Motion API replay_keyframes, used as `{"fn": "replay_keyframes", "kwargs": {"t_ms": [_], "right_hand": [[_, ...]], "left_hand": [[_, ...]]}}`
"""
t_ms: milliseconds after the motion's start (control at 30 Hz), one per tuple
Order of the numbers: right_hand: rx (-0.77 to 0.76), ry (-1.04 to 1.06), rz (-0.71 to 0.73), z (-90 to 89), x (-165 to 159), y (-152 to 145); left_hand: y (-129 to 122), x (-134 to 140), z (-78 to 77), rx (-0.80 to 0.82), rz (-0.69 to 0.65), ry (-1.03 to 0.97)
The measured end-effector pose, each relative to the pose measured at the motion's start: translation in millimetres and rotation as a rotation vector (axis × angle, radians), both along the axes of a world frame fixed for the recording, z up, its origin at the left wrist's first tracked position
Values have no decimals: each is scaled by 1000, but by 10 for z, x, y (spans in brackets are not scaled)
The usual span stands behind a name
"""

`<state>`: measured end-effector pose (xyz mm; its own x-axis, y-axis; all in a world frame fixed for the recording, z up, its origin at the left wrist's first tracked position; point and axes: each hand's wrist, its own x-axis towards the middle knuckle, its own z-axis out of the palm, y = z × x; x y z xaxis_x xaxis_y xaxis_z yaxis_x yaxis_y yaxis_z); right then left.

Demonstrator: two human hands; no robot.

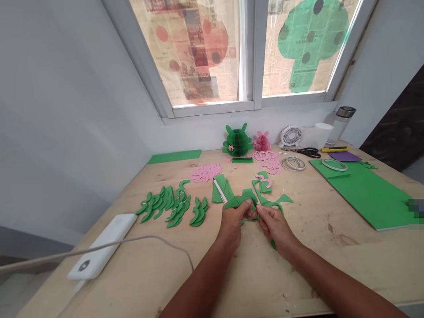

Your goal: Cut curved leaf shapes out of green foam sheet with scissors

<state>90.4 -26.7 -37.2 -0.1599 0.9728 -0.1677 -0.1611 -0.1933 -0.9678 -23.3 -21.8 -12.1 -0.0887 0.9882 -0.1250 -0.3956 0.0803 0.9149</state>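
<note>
My left hand (236, 217) is closed on a piece of green paper (234, 202), thumb and fingers pinching its edge. Close beside it, my right hand (273, 223) pinches the same green paper between thumb and fingertips; the exact grip is partly hidden. Green paper scraps (284, 198) lie around the right hand. Just beyond the left hand, a white pen (220, 190) rests on folded green paper (228, 187). Left of the hands are rows of curved green paper cut-outs (179, 210) and a smaller pile (198, 213). Pink curved cut-outs (206, 172) lie behind them.
A white power strip (102, 247) and grey cable (145, 237) cross the left side. Toward the window stand a green paper figure (237, 143), a pink one (262, 142), a fan (291, 135) and a bottle (342, 123). Scissors (308, 152), tape rolls (294, 164) and green sheets (367, 194) lie right.
</note>
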Motion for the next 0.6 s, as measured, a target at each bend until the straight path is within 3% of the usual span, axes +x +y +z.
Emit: {"fn": "replay_keyframes", "kwargs": {"t_ms": [600], "right_hand": [[-3, -8, 63, -5, 26, 11]], "left_hand": [[47, -106, 6, -31, -83, 44]]}}
